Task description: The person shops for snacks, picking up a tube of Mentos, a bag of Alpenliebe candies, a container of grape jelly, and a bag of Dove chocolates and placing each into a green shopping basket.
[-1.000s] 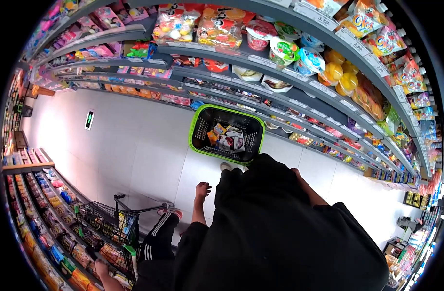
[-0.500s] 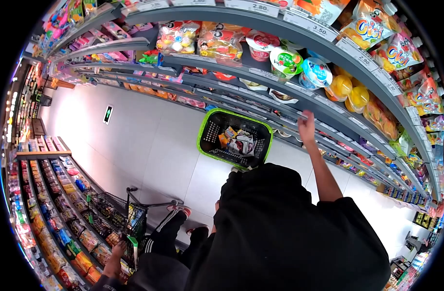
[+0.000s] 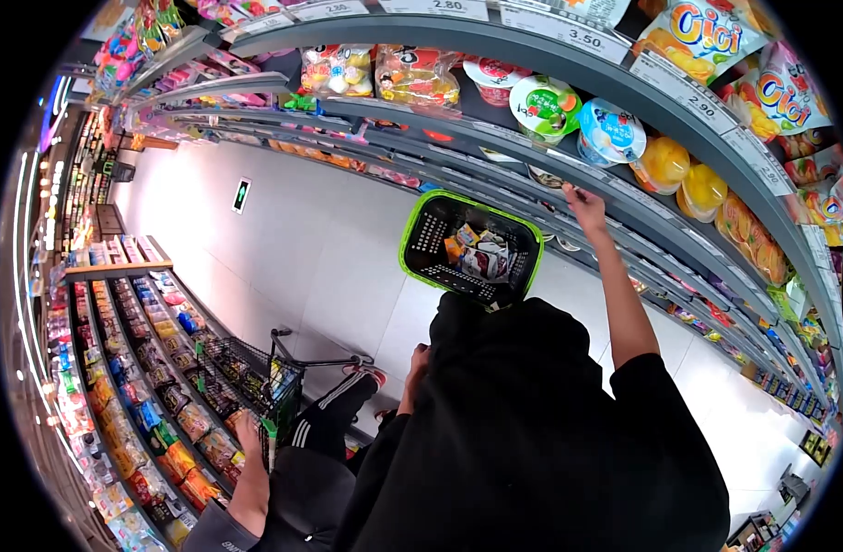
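My right hand [image 3: 587, 212] reaches out to the shelf rack on the right, fingers apart and fingertips right at the edge of a lower shelf. Close to them, a round cup [image 3: 544, 177] lies partly behind the shelf lip. On the shelf above stand a green-lidded jelly cup [image 3: 543, 108], a blue-lidded cup [image 3: 613, 132] and yellow fruit-shaped packs [image 3: 663, 166]. My left hand [image 3: 414, 370] hangs low beside my black shirt, its fingers mostly hidden. On the floor ahead, a black shopping basket [image 3: 423, 237] with a green rim holds several small packets [image 3: 484, 254].
Another person's hand [image 3: 248, 432] is on a shopping cart [image 3: 242, 373] at the left. Behind the cart runs a rack of snack bags [image 3: 150, 414]. Price tags [image 3: 578, 35] line the right rack's shelves. A green arrow sign [image 3: 242, 196] lies on the floor.
My right hand has drawn closer to the lower shelf's edge. More of my left hand shows now. The view has shifted, so basket and cart appear further right.
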The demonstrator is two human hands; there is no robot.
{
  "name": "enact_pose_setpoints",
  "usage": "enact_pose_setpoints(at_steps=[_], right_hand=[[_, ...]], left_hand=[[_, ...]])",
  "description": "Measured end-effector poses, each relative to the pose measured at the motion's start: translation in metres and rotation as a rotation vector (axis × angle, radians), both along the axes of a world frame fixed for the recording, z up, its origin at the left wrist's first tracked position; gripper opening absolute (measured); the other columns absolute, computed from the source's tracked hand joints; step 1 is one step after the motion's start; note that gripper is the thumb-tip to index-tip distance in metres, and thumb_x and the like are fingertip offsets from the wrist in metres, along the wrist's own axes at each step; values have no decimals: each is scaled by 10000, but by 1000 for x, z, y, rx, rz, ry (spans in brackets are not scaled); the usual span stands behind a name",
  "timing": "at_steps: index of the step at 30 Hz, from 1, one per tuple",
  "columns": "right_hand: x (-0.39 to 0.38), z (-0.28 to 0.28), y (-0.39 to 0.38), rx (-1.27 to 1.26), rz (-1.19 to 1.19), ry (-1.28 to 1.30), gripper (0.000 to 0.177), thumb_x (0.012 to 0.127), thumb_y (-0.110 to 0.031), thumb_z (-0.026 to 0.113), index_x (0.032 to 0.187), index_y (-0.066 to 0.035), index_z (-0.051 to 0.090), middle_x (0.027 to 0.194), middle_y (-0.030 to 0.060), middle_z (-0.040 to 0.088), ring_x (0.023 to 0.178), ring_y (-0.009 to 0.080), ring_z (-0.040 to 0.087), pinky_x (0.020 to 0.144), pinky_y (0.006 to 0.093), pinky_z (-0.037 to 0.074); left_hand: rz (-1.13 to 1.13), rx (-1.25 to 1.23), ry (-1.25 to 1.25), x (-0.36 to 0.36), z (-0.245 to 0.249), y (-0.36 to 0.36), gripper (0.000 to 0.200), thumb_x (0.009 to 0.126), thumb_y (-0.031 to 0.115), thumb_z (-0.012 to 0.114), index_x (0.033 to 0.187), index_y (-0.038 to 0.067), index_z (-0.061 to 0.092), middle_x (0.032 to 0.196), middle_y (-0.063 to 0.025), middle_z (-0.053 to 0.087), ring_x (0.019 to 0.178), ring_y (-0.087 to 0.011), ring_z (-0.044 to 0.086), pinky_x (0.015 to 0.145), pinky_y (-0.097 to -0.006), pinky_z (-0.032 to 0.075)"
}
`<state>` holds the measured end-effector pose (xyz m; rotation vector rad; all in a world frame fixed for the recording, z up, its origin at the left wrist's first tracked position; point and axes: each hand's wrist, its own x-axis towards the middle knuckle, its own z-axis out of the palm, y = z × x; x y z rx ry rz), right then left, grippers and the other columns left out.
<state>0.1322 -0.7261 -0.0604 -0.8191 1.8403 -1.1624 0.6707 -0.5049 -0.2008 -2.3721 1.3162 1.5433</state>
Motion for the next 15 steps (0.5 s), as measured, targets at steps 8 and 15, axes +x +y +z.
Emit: enact_pose_setpoints(at_steps=[8,15], right_hand=[[25,69,40,-338,35,898,127,854,-161,611,815,-40,624,912,130,646,797,356,589,698,408,483],[69,101,125,-499,25,896,94,785,-21,652,877,-39,649,922,68,650,728,282,542,648,327,456]], left_hand=[[-12,10,-26,4,8,-23,420,830,369,579,955,-30,616,931,-203,665,923,-277,618,809,-379,473],[87,53,146,-19,60,-57,347,827,240,481,929,-56,632,816,-171,667,783,-220,628,689,-376,499]])
